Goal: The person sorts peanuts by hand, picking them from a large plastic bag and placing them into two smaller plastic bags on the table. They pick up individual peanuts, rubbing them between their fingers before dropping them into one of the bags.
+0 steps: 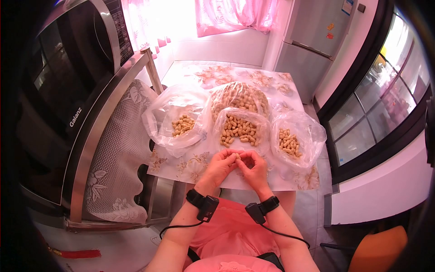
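Observation:
My left hand (219, 167) and my right hand (253, 168) meet at the fingertips over the table's near edge, both closed on a small peanut (237, 156). Just beyond them lies an open clear bag of peanuts (240, 130). Behind it stands a larger, fuller bag of peanuts (242, 97). On the left, an open plastic bag (158, 119) holds a smaller heap of peanuts (183, 125). To the right, another open bag (312, 136) has peanuts (289, 143) inside.
A floral cloth covers the table (195, 168). At the left are a microwave (68, 99) and a metal rack with a lace cover (118, 158). A fridge (301, 63) stands behind on the right, and an orange chair (380, 249) is at the lower right.

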A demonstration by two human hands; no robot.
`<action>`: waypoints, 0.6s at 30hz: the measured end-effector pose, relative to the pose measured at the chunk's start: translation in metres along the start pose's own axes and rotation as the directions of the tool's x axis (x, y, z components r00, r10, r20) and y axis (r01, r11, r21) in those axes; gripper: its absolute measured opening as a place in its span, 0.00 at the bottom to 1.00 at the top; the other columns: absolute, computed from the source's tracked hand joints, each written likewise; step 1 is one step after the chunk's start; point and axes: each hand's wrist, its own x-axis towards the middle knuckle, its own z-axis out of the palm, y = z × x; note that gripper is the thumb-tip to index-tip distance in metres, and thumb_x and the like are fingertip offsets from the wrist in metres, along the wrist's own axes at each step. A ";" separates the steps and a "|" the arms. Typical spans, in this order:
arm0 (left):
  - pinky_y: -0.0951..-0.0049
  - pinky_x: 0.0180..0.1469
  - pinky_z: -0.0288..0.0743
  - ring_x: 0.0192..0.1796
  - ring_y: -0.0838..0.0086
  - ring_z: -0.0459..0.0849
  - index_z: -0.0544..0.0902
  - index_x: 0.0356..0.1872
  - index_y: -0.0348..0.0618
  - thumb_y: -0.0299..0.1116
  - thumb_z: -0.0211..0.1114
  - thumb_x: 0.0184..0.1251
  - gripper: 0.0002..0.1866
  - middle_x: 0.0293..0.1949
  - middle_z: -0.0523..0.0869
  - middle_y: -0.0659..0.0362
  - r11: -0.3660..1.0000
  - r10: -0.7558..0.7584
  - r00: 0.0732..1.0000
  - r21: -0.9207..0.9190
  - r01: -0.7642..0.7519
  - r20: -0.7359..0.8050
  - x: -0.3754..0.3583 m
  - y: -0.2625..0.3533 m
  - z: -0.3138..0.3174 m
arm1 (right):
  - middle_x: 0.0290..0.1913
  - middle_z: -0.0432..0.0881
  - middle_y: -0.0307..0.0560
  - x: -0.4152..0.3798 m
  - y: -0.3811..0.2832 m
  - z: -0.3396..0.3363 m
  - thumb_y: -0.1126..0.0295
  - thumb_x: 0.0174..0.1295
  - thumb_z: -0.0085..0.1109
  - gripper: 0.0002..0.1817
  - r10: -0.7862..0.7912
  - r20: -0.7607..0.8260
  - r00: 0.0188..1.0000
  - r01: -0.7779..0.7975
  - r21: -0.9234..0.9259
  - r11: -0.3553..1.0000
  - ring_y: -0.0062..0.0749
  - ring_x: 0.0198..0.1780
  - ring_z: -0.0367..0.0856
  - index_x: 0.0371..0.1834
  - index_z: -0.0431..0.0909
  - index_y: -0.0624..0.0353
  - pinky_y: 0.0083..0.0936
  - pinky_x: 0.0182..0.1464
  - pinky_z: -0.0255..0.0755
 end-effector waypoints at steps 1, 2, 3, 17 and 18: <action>0.70 0.59 0.79 0.53 0.73 0.83 0.79 0.51 0.36 0.29 0.60 0.75 0.10 0.50 0.84 0.56 1.000 -0.001 1.000 -0.005 0.001 -0.002 0.000 -0.001 -0.001 | 0.28 0.84 0.36 0.000 0.001 0.000 0.73 0.60 0.69 0.07 0.000 0.000 1.000 0.000 0.000 1.000 0.15 0.29 0.80 0.38 0.81 0.61 0.16 0.32 0.73; 0.71 0.59 0.79 0.53 0.73 0.83 0.80 0.51 0.37 0.30 0.60 0.75 0.10 0.50 0.84 0.57 1.000 -0.001 1.000 -0.010 0.001 -0.005 0.001 -0.001 -0.001 | 0.29 0.84 0.36 0.000 0.002 0.001 0.74 0.60 0.70 0.07 0.006 -0.005 1.000 -0.006 0.011 1.000 0.14 0.29 0.79 0.38 0.82 0.61 0.16 0.32 0.73; 0.71 0.59 0.79 0.53 0.73 0.83 0.80 0.51 0.37 0.30 0.60 0.75 0.10 0.50 0.84 0.57 1.000 -0.002 1.000 -0.010 0.002 -0.005 0.000 -0.001 -0.001 | 0.29 0.84 0.35 0.000 0.003 0.001 0.74 0.60 0.70 0.07 0.012 -0.009 1.000 -0.012 0.022 1.000 0.14 0.29 0.79 0.38 0.82 0.60 0.15 0.32 0.72; 0.72 0.57 0.79 0.51 0.75 0.83 0.80 0.50 0.37 0.32 0.59 0.77 0.10 0.48 0.84 0.58 0.999 0.007 1.000 0.034 -0.006 -0.026 0.001 -0.003 -0.003 | 0.32 0.85 0.33 -0.001 0.002 -0.001 0.76 0.62 0.68 0.07 0.019 0.044 0.999 -0.018 -0.004 1.000 0.10 0.32 0.79 0.42 0.83 0.61 0.11 0.33 0.72; 0.72 0.57 0.79 0.51 0.75 0.83 0.80 0.50 0.37 0.32 0.59 0.77 0.10 0.48 0.84 0.58 0.999 0.007 1.000 0.034 -0.006 -0.026 0.001 -0.002 -0.002 | 0.32 0.85 0.33 -0.001 0.002 -0.001 0.75 0.62 0.68 0.07 0.021 0.035 0.999 -0.021 -0.001 1.000 0.10 0.32 0.79 0.42 0.83 0.62 0.11 0.33 0.72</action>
